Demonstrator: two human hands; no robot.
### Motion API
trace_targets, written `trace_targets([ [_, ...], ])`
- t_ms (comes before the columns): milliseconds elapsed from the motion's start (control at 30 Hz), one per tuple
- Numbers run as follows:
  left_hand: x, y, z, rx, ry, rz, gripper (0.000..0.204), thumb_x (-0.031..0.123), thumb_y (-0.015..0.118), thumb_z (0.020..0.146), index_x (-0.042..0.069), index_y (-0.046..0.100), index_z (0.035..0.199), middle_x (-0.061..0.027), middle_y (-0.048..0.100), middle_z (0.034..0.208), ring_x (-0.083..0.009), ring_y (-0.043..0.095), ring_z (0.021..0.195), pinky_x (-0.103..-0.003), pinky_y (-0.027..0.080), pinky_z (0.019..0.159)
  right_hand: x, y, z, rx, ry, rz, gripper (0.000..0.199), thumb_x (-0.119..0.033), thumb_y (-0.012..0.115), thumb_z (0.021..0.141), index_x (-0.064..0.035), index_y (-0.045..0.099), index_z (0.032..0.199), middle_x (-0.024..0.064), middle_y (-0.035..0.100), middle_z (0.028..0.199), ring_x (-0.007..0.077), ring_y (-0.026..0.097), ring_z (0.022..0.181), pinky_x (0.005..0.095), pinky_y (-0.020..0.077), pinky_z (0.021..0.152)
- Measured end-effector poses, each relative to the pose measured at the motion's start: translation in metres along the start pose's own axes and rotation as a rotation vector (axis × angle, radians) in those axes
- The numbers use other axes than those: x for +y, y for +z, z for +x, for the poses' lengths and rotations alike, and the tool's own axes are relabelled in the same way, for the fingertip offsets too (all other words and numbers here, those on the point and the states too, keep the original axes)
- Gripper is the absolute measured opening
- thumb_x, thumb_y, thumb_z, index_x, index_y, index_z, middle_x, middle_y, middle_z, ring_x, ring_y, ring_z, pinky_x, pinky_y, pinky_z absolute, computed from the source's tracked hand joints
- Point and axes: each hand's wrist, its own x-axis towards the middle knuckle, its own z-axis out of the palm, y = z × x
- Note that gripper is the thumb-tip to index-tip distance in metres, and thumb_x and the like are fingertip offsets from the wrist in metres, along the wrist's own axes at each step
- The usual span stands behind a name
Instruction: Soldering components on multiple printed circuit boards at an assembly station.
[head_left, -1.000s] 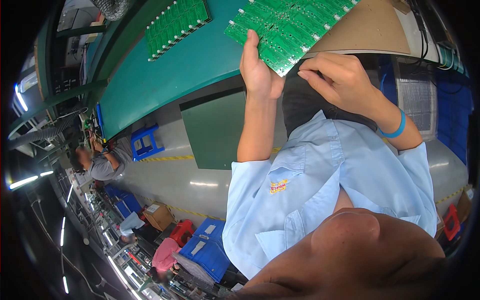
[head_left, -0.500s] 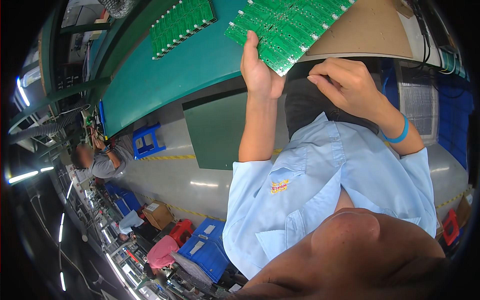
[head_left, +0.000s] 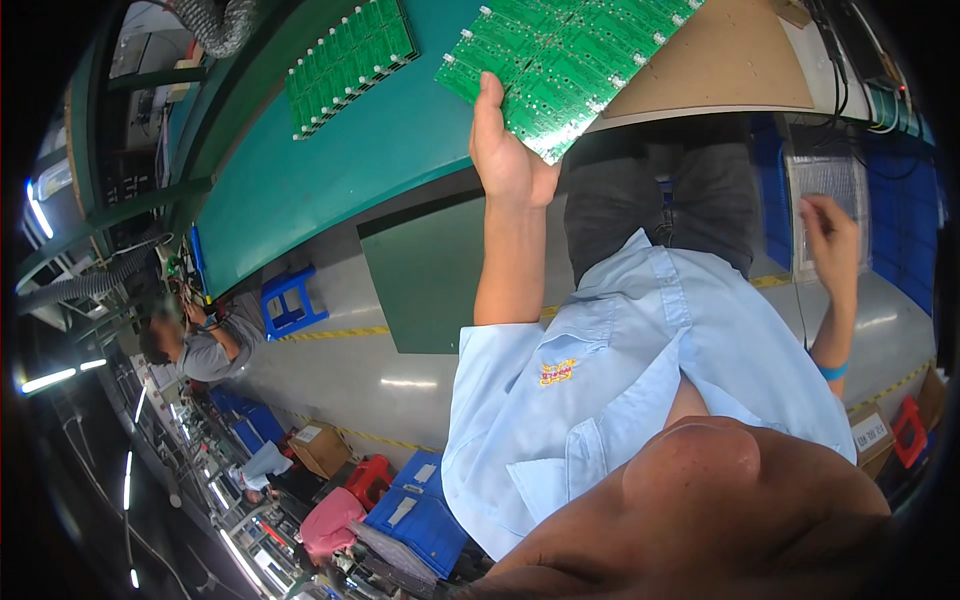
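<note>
My left hand (head_left: 512, 165) grips a large green circuit board panel (head_left: 560, 75) by its near left corner. The thumb lies on the upper face and the other fingers are mostly hidden beneath. The panel is tilted, with small white parts along its edges; its far end runs out of view. Out to the right, beyond my lap, my right hand (head_left: 835, 245) hangs with its fingers loosely bent and nothing visible in them. It appears in front of a clear, plastic-like sheet or bin (head_left: 815, 180). A blue band (head_left: 832, 372) circles that wrist.
Another stack of green circuit boards (head_left: 350, 65) rests on the green bench mat (head_left: 300, 185). A brown board (head_left: 720, 75) lies to the right, near black cables (head_left: 838, 85). A blue stool (head_left: 290, 302) stands left on the floor; a person in grey (head_left: 215, 345) sits farther off.
My right hand has moved from beside the panel's near corner out to the right and lower, its fingers loosening. The left hand still holds the panel, shifted slightly left in view.
</note>
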Motion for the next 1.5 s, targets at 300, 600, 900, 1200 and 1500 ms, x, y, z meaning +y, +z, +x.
trace_targets([
  [300,-0.001,-0.002,0.005,-0.038,-0.038,-0.047,0.040,0.028,0.041,0.110,0.004,0.054,0.140,-0.0141,0.066,0.132,-0.0272,0.069,0.111,-0.040,0.056,0.093,0.226,-0.133,-0.074,0.640,0.395,-0.889,0.040,-0.049,0.069,0.096,-0.0108,0.077,0.103,0.0050,0.075,0.094,0.0194,0.070,0.086,0.0295,0.0531,0.078],
  [600,0.006,-0.001,0.003,-0.060,-0.022,-0.072,0.040,0.028,0.041,0.110,0.004,0.054,0.139,-0.0142,0.066,0.132,-0.0278,0.069,0.111,-0.041,0.055,0.095,0.086,-0.102,-0.001,0.797,0.311,-0.183,0.013,-0.010,0.069,0.099,-0.0038,0.079,0.104,0.0065,0.078,0.106,0.0117,0.070,0.089,0.0223,0.0552,0.082],
  [900,0.008,0.001,0.001,0.046,0.051,-0.055,0.041,0.029,0.040,0.110,0.004,0.054,0.138,-0.0137,0.067,0.129,-0.0276,0.070,0.109,-0.043,0.056,0.093,-0.122,0.079,0.045,-0.188,-0.726,0.515,0.049,-0.003,0.083,0.075,-0.0046,0.069,0.122,0.0104,0.072,0.115,0.0222,0.068,0.089,0.0310,0.0564,0.079],
  [1200,0.003,-0.005,0.004,0.083,0.116,0.038,0.041,0.030,0.040,0.109,0.005,0.053,0.139,-0.0127,0.068,0.127,-0.0267,0.070,0.106,-0.043,0.056,0.090,-0.180,0.143,0.043,-0.270,-1.024,0.279,0.044,-0.011,0.082,0.080,-0.0060,0.070,0.122,0.0035,0.064,0.076,0.0186,0.055,0.061,0.0288,0.0469,0.059],
  [1500,0.003,-0.004,0.003,0.035,0.045,-0.089,0.042,0.030,0.041,0.109,0.004,0.053,0.140,-0.0129,0.067,0.130,-0.0272,0.069,0.109,-0.045,0.055,0.093,-0.173,0.145,0.050,-0.085,-1.010,0.475,0.020,-0.013,0.084,0.079,-0.0077,0.065,0.073,0.0012,0.059,0.068,0.0164,0.049,0.055,0.0273,0.0439,0.055],
])
